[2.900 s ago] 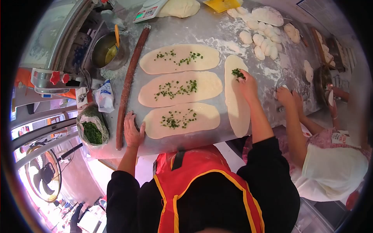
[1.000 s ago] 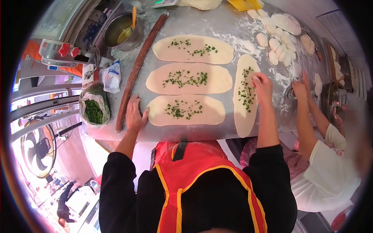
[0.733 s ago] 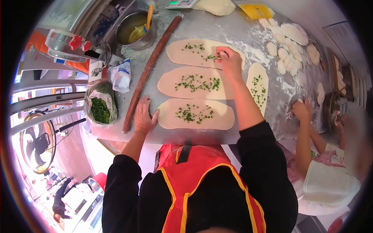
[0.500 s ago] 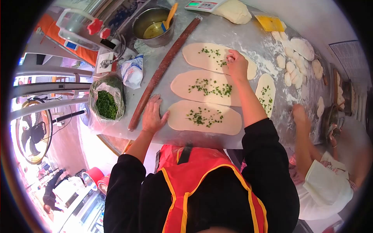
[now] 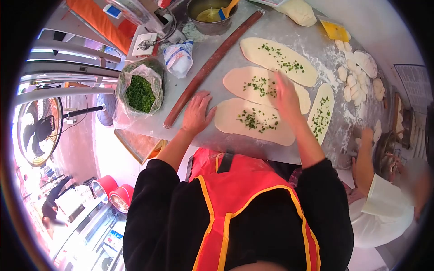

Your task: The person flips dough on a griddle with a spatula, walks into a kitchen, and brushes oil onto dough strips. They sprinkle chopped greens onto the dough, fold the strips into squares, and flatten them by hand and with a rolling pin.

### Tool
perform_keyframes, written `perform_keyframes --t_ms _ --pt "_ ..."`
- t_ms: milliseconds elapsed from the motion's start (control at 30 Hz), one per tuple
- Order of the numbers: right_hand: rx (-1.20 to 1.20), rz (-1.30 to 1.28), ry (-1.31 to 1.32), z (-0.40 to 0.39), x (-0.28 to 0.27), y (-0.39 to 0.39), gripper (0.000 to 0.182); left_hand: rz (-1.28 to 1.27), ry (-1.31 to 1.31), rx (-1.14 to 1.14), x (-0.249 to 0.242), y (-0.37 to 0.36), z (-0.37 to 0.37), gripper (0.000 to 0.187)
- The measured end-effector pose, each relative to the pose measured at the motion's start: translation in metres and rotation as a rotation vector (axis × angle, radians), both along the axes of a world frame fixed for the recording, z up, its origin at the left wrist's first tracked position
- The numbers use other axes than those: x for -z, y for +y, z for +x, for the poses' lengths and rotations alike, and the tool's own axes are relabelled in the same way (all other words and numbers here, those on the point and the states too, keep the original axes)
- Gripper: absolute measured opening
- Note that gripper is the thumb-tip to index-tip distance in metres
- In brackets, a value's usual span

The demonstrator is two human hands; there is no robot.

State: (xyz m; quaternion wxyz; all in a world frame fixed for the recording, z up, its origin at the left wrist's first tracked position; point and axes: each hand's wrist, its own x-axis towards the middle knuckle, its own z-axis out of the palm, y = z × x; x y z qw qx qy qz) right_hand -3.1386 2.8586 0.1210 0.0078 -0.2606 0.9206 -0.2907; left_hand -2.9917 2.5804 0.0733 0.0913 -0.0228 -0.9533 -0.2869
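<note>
My left hand rests on the metal table with its thumb out and nothing in it, between the long rolling pin and the nearest dough sheet. Over the right part of the middle dough sheet is my right hand; its fingers are smeared by motion. Chopped scallions lie in the middle of that sheet. The far dough sheet and the near one also carry scallions. A narrower strip of dough with scallions lies to the right.
A plastic bag of chopped greens stands at left beside a white packet. A metal pot with a brush sits at the back. Dough pieces and flour lie right. A co-worker's arm reaches the table.
My right hand has moved nearer, from the far dough sheet to the middle one. More scallions show on the far sheet's right part. The whole view has shifted.
</note>
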Motion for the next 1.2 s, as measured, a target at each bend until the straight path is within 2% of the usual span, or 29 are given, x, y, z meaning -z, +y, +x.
perform_keyframes --t_ms 200,300,400,500,600,700,800,900,1000,1100,1200 --pt "-0.140 0.077 -0.041 0.116 0.000 0.008 0.044 0.072 -0.105 -0.171 -0.001 0.028 0.029 0.036" --pt "-0.206 0.168 -0.031 0.146 0.014 -0.005 0.046 0.323 -0.308 -0.337 0.001 0.037 0.029 0.035" --pt "-0.240 0.141 0.059 0.156 0.020 -0.018 0.050 0.299 -0.530 -0.399 -0.020 0.043 0.017 0.032" --pt "-0.183 0.171 0.005 0.152 0.012 -0.013 0.055 0.184 -0.577 -0.347 -0.014 0.038 0.007 0.027" --pt "-0.150 0.195 -0.066 0.153 0.016 0.004 0.058 0.061 -0.261 -0.249 -0.007 0.040 0.009 0.021" --pt "-0.104 0.154 -0.097 0.152 0.011 0.009 0.060 0.185 -0.307 -0.153 -0.024 0.053 0.007 0.021" --pt "-0.016 0.122 -0.061 0.154 0.010 0.018 0.059 0.419 -0.266 -0.050 -0.050 0.084 0.003 0.019" --pt "0.032 0.154 -0.047 0.153 0.011 0.029 0.058 0.626 -0.319 0.027 -0.047 0.117 -0.005 0.018" --pt "0.037 0.182 -0.052 0.152 0.008 0.034 0.059 0.691 -0.371 0.061 -0.027 0.131 -0.002 0.022" --pt "-0.017 0.188 -0.075 0.144 0.004 0.022 0.062 0.149 -0.140 0.163 -0.020 0.116 0.009 0.036" --pt "-0.116 0.126 -0.042 0.145 0.014 -0.002 0.065 -0.174 -0.012 0.256 -0.005 0.103 0.014 0.047"
